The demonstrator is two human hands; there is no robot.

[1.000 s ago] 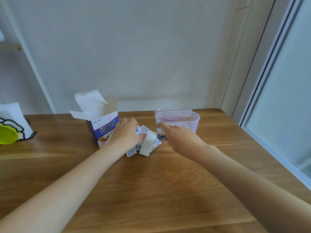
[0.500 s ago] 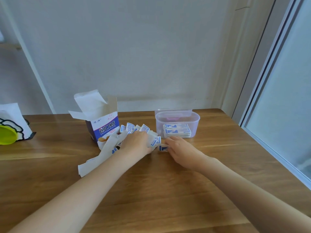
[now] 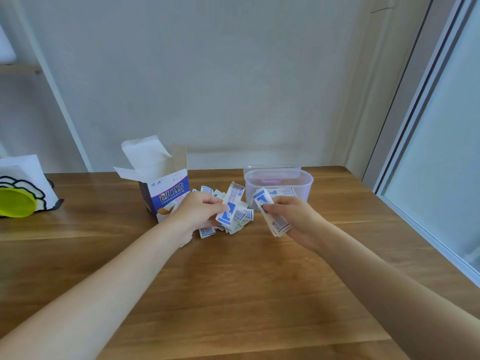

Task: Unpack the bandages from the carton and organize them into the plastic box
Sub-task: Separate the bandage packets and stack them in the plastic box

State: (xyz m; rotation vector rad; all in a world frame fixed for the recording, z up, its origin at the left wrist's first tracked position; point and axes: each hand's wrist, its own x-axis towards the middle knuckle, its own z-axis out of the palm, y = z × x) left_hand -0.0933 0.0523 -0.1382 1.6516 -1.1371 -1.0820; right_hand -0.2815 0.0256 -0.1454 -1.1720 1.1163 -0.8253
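Setting: wooden table [image 3: 233,294] against a pale wall, window at its right edge.
Carton [image 3: 166,196]: open, flaps up, near the far edge.
Loose bandages [image 3: 235,216]: heaped between carton and plastic box [image 3: 298,181], which already holds a few.
Left hand [image 3: 197,211]: pinches one bandage off the heap.
Right hand [image 3: 293,219]: grips a squared bandage stack [image 3: 272,216] beside the box, seemingly collecting before loading.

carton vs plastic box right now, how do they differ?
The carton is opaque printed card, blue and white; the plastic box is translucent, so bandages inside show through. The carton is taller, with its top flaps standing open; the box is low and rounded, no lid on it. The carton sits left of the loose bandage pile, the box right. Both stand upright on the table.
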